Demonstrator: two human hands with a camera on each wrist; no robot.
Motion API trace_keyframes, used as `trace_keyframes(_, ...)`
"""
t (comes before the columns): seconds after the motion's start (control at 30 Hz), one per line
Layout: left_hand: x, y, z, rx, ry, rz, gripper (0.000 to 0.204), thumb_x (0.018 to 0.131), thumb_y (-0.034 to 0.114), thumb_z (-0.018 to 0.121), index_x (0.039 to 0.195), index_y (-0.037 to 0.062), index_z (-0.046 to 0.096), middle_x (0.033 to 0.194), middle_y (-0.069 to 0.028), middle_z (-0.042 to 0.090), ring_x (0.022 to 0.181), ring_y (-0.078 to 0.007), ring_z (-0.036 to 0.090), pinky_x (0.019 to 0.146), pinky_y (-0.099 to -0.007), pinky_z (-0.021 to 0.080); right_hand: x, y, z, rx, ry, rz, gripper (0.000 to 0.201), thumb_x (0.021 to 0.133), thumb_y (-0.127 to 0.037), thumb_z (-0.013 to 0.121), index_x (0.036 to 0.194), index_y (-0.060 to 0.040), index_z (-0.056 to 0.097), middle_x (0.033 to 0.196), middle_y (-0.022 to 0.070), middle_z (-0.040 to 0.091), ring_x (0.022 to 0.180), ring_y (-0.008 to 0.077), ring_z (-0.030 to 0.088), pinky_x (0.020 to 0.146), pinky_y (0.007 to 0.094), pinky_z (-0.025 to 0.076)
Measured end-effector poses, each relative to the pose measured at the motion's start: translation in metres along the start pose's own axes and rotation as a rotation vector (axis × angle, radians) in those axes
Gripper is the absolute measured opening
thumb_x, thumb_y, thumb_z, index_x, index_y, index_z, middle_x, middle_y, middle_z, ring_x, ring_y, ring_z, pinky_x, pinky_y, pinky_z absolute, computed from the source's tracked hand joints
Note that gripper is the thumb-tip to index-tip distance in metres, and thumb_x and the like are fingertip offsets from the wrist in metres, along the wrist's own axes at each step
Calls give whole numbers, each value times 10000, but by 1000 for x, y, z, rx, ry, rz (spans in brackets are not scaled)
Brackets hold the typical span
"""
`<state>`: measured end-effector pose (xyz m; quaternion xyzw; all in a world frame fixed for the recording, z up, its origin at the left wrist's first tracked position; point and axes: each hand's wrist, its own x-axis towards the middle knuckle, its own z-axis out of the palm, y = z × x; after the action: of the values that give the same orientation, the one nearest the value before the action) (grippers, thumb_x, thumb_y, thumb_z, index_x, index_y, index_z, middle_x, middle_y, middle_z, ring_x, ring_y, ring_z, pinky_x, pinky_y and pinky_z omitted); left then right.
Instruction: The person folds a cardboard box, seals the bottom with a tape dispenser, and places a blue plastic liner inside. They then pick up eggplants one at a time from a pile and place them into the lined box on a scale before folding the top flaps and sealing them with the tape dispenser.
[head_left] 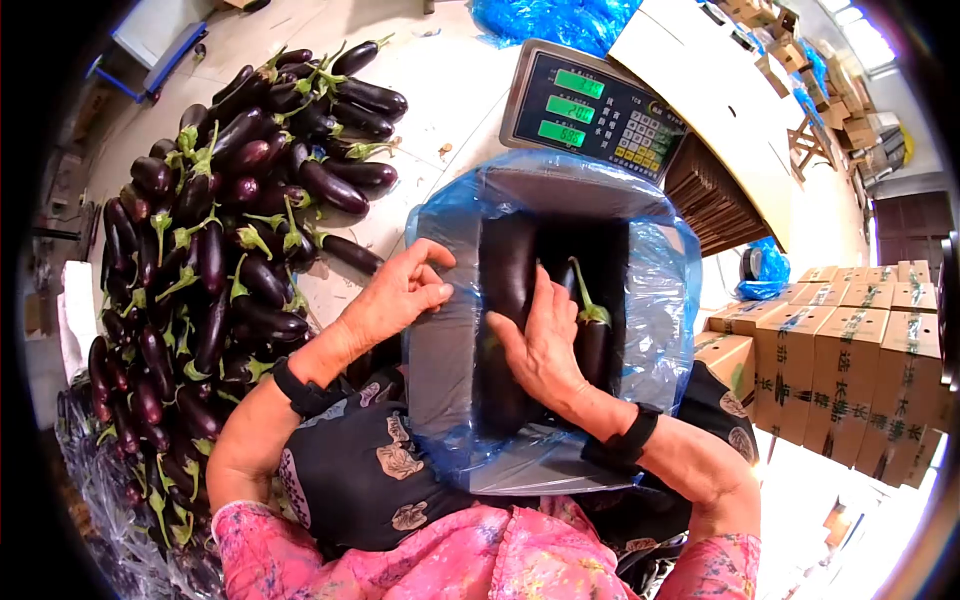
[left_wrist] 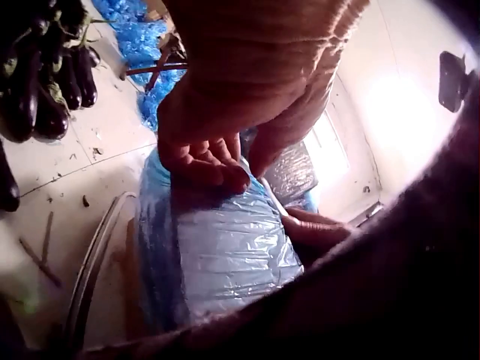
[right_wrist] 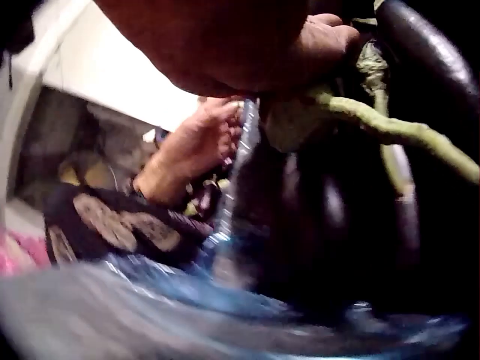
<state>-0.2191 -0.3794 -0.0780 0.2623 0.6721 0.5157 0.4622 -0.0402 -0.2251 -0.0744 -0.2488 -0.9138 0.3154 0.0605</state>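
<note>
An open box (head_left: 445, 340) lined with blue plastic film sits on the person's lap, its flaps spread outward. Inside, a long dark eggplant (head_left: 508, 265) lies along the left wall; my right hand (head_left: 548, 345) grips it, thumb on its left side and fingers along its right. A second eggplant (head_left: 593, 350) with a green stem lies beside that hand. My left hand (head_left: 395, 295) hovers by the box's left flap, fingers loosely bent. From the left wrist, the left hand's fingers (left_wrist: 206, 165) appear right at the film-covered edge.
A large heap of eggplants (head_left: 215, 250) covers the floor at left. A digital scale display (head_left: 590, 110) stands behind the box, near a table (head_left: 715, 100) and flattened cardboard (head_left: 710, 195). Packed cartons (head_left: 835, 370) are stacked at right. Blue plastic film (head_left: 550, 20) lies at the back.
</note>
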Motion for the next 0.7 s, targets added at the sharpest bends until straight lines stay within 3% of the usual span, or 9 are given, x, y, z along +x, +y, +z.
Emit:
trace_keyframes(0.13, 0, 5, 9, -32, 1, 16, 328, 924, 75, 642, 1229, 33, 530, 811, -12, 599, 751, -83, 565, 701, -247, 489, 8, 5, -12, -23, -144, 59, 786, 906, -320, 686, 1471, 67, 301, 1342, 295, 437, 1131, 461, 464, 935, 556, 404)
trace_keyframes(0.27, 2, 3, 14, -25, -7, 27, 333, 920, 69, 640, 1233, 49, 528, 797, -18, 602, 737, -90, 578, 693, -253, 498, -1, 23, -18, -276, -4, -155, 812, 899, -328, 685, 1485, 62, 282, 1384, 283, 426, 1184, 442, 452, 960, 547, 388)
trace_keyframes(0.4, 5, 3, 14, 71, 26, 34, 338, 917, 75, 647, 1234, 54, 529, 771, -12, 596, 709, -91, 580, 674, -262, 504, -3, 14, -9, -178, -47, -68, 831, 891, -288, 703, 1503, 54, 256, 1393, 258, 416, 1180, 428, 437, 1002, 532, 364)
trace_keyframes(0.47, 5, 2, 14, 82, 46, 41, 340, 915, 78, 652, 1232, 56, 531, 762, -11, 595, 701, -92, 582, 663, -265, 504, -5, 8, -8, -153, -61, -109, 852, 873, -215, 719, 1501, 83, 228, 1369, 289, 432, 1137, 438, 456, 939, 532, 392)
trace_keyframes(0.53, 3, 0, 14, 51, 49, 45, 342, 912, 82, 659, 1229, 59, 533, 759, -13, 596, 700, -95, 586, 656, -268, 505, -1, 3, -13, -58, -101, -20, 845, 877, -195, 714, 1505, 79, 220, 1360, 291, 434, 1135, 442, 455, 942, 540, 388)
trace_keyframes(0.63, 4, 3, 16, 63, 47, 59, 329, 911, 88, 666, 1214, 62, 540, 741, -21, 602, 677, -98, 590, 636, -268, 503, -9, 8, -16, -10, -79, 34, 838, 881, -176, 707, 1508, 72, 210, 1387, 300, 409, 1136, 446, 449, 950, 548, 381)
trace_keyframes(0.7, 6, 2, 17, 70, 52, 60, 315, 913, 93, 668, 1200, 62, 542, 733, -20, 605, 669, -96, 590, 629, -267, 502, -7, 14, -16, -74, 6, -32, 841, 883, -171, 705, 1512, 67, 201, 1410, 311, 385, 1152, 451, 442, 960, 550, 377)
